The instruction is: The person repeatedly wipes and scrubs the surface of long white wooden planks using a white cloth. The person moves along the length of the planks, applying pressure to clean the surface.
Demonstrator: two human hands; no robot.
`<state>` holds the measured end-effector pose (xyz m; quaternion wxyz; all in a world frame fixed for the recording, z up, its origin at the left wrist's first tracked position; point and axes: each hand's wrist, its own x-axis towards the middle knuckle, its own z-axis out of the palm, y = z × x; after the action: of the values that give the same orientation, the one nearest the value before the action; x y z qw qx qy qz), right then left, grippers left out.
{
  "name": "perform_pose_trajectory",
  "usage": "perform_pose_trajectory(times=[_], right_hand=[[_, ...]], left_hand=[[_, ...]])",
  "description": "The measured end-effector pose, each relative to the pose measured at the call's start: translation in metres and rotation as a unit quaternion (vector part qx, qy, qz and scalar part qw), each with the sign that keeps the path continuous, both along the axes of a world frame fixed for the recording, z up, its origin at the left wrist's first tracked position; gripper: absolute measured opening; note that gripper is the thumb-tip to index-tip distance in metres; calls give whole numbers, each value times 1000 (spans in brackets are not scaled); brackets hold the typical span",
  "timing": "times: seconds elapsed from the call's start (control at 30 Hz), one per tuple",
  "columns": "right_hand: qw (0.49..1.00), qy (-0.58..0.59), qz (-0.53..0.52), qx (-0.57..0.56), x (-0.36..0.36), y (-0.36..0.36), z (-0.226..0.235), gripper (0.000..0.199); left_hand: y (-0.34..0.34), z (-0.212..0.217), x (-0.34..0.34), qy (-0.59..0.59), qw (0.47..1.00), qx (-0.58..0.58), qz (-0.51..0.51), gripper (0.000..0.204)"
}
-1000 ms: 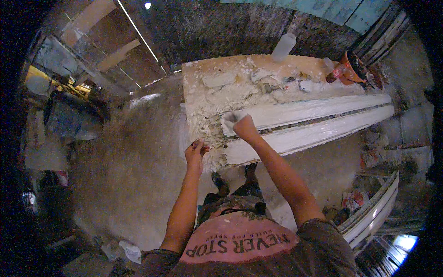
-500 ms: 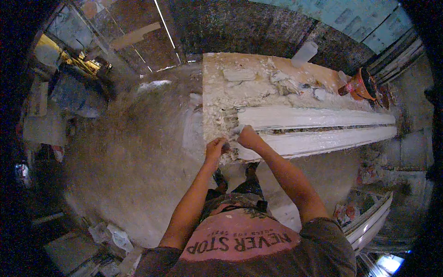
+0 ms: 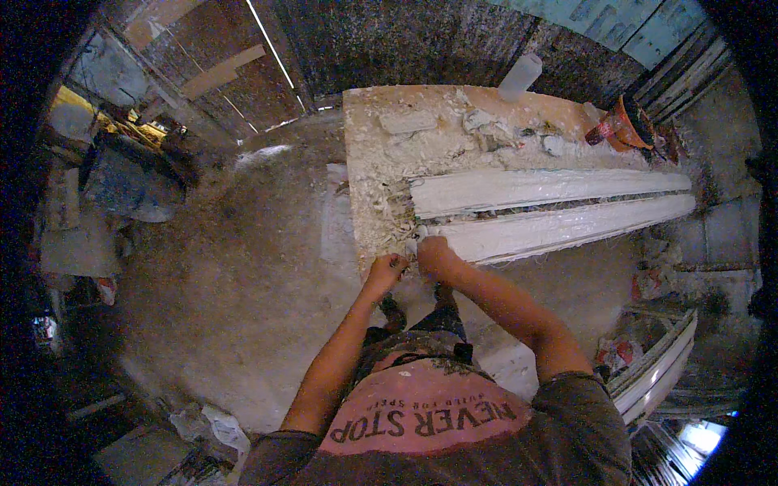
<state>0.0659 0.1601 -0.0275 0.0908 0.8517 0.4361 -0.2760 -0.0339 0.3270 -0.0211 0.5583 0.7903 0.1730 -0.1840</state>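
Right hand in close, its grip folded together around a small, pale, soft-looking piece that pokes out past the knuckles. And it's right at the near left corner of the closer of two long, white, glossy strips! Just beside it, the left hand, fingers curled inward, though I can't tell whether that grip is pinching anything. The second long, white strip lies behind the first, a narrow, littered gap running between them. Both stretch off to the right across a pale, wooden tabletop caked in whitish crumbs, thickest by their left ends. Farther back, a flat, off-white, rectangular slab; then at the far edge a translucent, white plastic bottle, and over at the far right corner an orange bucket, dark inside. Down on the dusty, grey-brown floor, the person's feet stand close to the near edge.
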Motion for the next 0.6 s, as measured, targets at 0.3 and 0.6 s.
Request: perform_pose_trajectory(times=[0.3,0.6], right_hand=[[954,-152,-89,241,-58,-12,-6,14],[939,-68,-208,266,-40,-26,17,16]], left_hand=[[-8,-11,-22,-42,999,5,24,27],[5,13,1,-42,987,-44,152,20]])
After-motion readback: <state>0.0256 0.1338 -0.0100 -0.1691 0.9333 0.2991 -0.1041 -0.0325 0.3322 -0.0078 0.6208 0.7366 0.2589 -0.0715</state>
